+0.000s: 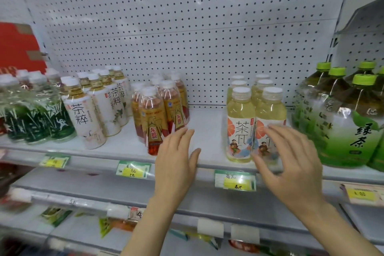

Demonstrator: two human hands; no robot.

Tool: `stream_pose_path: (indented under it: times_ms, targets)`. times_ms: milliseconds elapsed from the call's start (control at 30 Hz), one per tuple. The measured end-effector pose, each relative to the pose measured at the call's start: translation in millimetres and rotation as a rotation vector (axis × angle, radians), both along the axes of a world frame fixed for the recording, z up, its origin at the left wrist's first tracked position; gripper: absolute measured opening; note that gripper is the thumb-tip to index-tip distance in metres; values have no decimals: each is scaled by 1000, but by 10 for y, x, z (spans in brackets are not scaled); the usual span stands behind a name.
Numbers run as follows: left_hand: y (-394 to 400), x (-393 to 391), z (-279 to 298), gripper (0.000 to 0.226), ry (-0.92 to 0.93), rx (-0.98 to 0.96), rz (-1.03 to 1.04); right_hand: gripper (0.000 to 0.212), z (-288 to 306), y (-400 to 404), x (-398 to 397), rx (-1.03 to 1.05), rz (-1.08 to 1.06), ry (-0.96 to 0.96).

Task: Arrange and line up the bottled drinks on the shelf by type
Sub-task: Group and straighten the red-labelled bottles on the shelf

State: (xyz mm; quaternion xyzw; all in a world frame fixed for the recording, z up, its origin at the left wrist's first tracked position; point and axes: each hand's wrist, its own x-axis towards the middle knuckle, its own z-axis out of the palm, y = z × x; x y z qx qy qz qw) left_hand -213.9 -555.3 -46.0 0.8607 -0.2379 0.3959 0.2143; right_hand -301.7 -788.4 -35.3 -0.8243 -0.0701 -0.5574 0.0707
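Note:
On the white shelf stand bottled drinks in groups. Green-labelled bottles are at the far left, then white tea bottles, then red-and-gold bottles. Two rows of pale yellow tea bottles stand right of a gap. Large green tea bottles fill the far right. My left hand hovers open beside the front red-and-gold bottle, fingers straight. My right hand is spread open in front of the right front yellow bottle, fingers lightly bent, holding nothing.
A perforated white back panel rises behind the shelf. Price tags line the shelf's front rail. A red carton sits at the upper left. Lower shelves hold packaged goods.

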Motion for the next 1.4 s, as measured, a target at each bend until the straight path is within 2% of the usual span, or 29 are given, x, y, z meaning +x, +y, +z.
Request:
stream_pose_path:
  times_ms: [233, 333, 500, 633, 800, 933, 1033, 1133, 1300, 1400]
  targets:
    - [601, 278, 94, 62, -76, -185, 116, 43, -58, 781, 321, 23, 98, -2]
    - [837, 411, 80, 69, -46, -168, 87, 44, -57, 1258, 589, 81, 128, 81]
    - [1271, 781, 96, 72, -20, -123, 18, 81, 80, 2089, 1126, 399, 140, 373]
    - [1429, 1080, 93, 70, 114, -168, -78, 106, 136, 2436, 1443, 606, 20, 425]
    - [1344, 1355, 223, 69, 286, -280, -199, 89, 146, 2426, 1502, 692, -103, 413]
    - [1238, 1476, 415, 89, 390, -323, -277, 81, 163, 2083, 1415, 722, -211, 353]
    - [1150, 1586, 502, 106, 479, -324, -317, 95, 138, 1869, 1454, 721, -247, 330]
    - [1167, 1615, 539, 101, 522, -326, -312, 103, 119, 1815, 1513, 688, -246, 320]
    - [1469, 1618, 494, 95, 498, -374, -215, 102, 55, 1772, 1582, 629, -270, 197]
    - [1623, 1567, 483, 92, 471, -379, -183, 102, 44, 1733, 1608, 635, -261, 191]
